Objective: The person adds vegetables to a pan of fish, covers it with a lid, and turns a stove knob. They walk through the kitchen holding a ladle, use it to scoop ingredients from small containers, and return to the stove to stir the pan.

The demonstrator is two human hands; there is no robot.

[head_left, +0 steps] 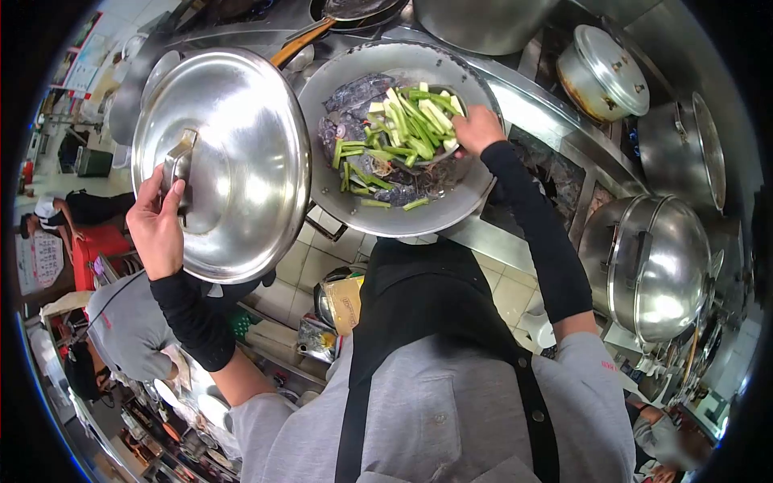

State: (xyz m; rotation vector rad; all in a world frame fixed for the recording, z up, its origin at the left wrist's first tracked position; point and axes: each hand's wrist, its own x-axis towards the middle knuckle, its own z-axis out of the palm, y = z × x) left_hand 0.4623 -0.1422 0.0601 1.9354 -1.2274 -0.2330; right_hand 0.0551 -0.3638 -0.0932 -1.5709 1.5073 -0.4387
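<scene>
My left hand (159,221) is closed around the handle (179,165) of a large round steel lid (241,173), held up on edge beside a wide metal pan (342,208). Inside the pan lie dark-skinned pieces, perhaps fish (358,92), in some liquid. Cut green vegetable stalks (415,121) with pale ends are heaped toward the right side, and some are scattered to the left. Over the pan's right part, my right hand (479,129) is closed at the edge of the heap. What its fingers grip is hidden; a curved rim seems to run under the stalks.
A frying pan (354,8) with a wooden handle and a big pot (483,24) stand behind. To the right are a lidded pot (604,76), a stove burner (539,181) and a domed steel vessel (664,266). A co-worker in grey (129,322) bends at the left.
</scene>
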